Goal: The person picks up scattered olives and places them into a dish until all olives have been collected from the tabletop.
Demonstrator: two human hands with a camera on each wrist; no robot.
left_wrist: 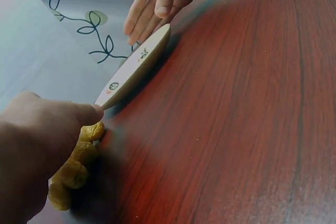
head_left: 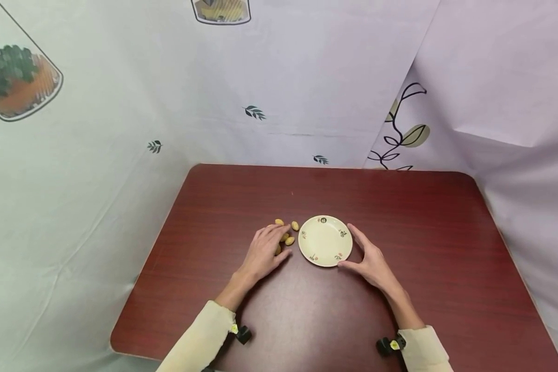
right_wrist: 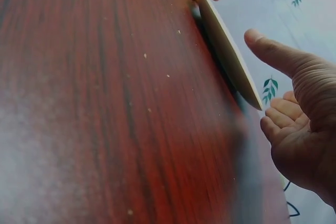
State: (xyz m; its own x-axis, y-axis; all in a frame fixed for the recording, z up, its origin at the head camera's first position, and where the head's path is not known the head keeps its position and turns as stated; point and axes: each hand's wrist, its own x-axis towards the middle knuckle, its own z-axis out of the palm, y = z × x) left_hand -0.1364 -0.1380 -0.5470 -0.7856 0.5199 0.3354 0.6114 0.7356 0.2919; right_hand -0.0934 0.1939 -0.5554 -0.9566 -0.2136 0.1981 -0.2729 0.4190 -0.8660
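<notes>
A small cream plate (head_left: 324,242) with little floral prints on its rim lies flat on the table. My right hand (head_left: 373,262) is at its right side, thumb and fingers spread around the edge and holding nothing. Left of the plate, my left hand (head_left: 262,251) reaches over several small yellowish, wrinkled pieces like dried fruit (head_left: 290,241), partly hiding them. In the left wrist view those pieces (left_wrist: 74,174) sit in a row beside the hand, and the thumb overlaps the plate's near edge. The right wrist view has the right hand (right_wrist: 304,124) relaxed beside the plate rim (right_wrist: 231,59).
Everything rests on a dark red wood-grain table (head_left: 400,206) with rounded corners. Pale cloth with leaf and plant prints (head_left: 307,77) hangs behind and around it. Light crumbs (right_wrist: 145,55) dot the tabletop. Each sleeve carries a small dark wrist camera (head_left: 244,335).
</notes>
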